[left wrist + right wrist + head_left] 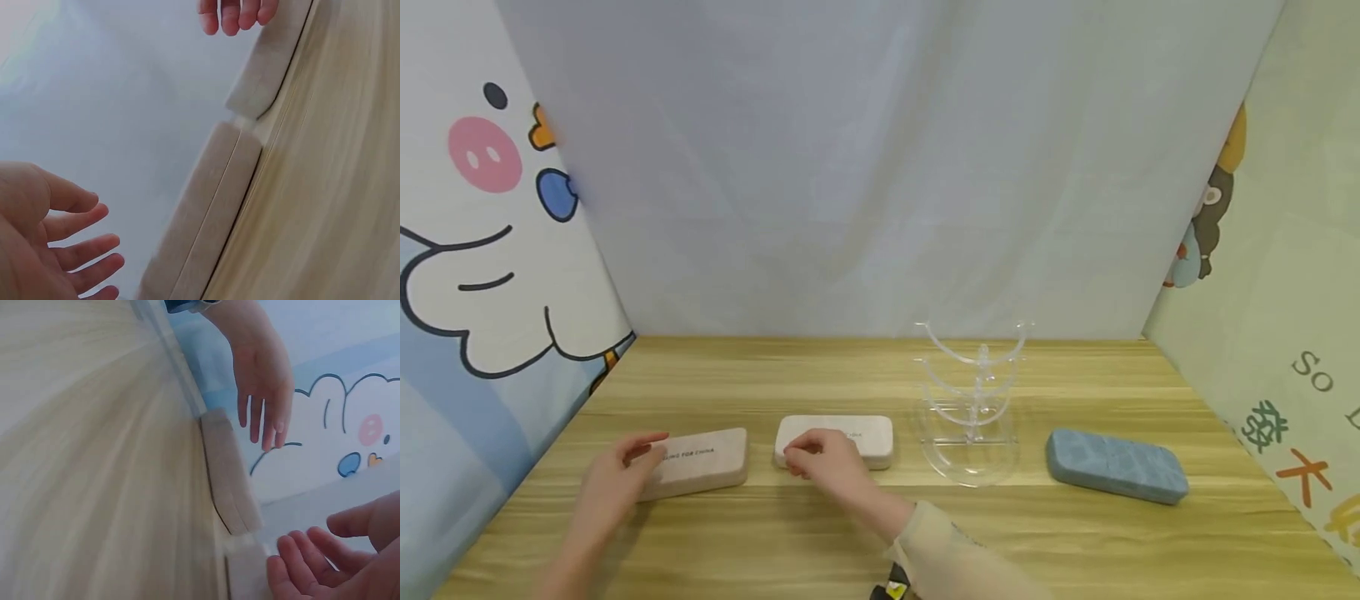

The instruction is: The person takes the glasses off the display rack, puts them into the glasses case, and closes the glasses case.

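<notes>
A wooden table (pixel 865 533) fills the lower part of the head view, walled in by a pale curtain (pixel 880 167) at the back and printed cloth panels at both sides. Bare wood runs along the whole near edge and behind the row of objects up to the curtain.

A clear plastic stand (pixel 973 400) with curved tiers rises right of centre. A blue case (pixel 1116 466) lies flat to its right, well apart from both hands, with open wood between it and the right panel.

Two beige cases lie side by side near the middle. The left beige case (pixel 700 461) sits slightly angled, its right end near but not touching the right beige case (pixel 842 437); the left wrist view shows a narrow gap between their rounded corners.

The left hand (pixel 617 479) reaches in from the near left, palm toward the left end of the left beige case; its fingers are spread and loosely bent, just beside or touching that end, and gripping nothing in the wrist views. The right hand (pixel 820 462) comes in from the near right in a sheer sleeve (pixel 947 554), hovering at the front edge of the right beige case with fingers lightly curled, apart, clamped on nothing.
</notes>
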The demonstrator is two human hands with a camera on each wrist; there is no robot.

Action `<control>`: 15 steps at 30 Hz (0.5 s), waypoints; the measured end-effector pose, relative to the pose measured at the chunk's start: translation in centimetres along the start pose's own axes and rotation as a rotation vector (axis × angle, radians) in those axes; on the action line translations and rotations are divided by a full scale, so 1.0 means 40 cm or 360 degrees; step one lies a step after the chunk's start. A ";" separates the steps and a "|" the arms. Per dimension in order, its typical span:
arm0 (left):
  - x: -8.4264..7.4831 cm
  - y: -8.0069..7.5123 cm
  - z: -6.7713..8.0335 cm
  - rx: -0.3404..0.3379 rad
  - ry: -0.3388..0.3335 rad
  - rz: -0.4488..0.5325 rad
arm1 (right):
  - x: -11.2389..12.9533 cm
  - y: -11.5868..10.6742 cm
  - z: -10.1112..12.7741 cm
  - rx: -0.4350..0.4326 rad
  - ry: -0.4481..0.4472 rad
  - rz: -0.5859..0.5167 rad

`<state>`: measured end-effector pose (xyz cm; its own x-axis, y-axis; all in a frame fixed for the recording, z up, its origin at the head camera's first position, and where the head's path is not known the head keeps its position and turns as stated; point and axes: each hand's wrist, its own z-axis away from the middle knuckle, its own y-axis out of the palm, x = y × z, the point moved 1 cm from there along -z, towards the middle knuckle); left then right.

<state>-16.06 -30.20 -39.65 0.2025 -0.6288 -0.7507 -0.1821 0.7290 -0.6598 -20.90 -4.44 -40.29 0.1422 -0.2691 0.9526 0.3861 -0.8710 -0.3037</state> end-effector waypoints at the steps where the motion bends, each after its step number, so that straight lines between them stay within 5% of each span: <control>1: -0.014 0.008 -0.001 0.0019 0.0035 -0.0023 | -0.002 -0.021 0.007 0.0021 -0.0009 0.0029; 15: -0.126 0.117 -0.008 0.0077 0.0430 -0.0017 | -0.060 -0.277 0.145 0.0118 0.0056 0.0194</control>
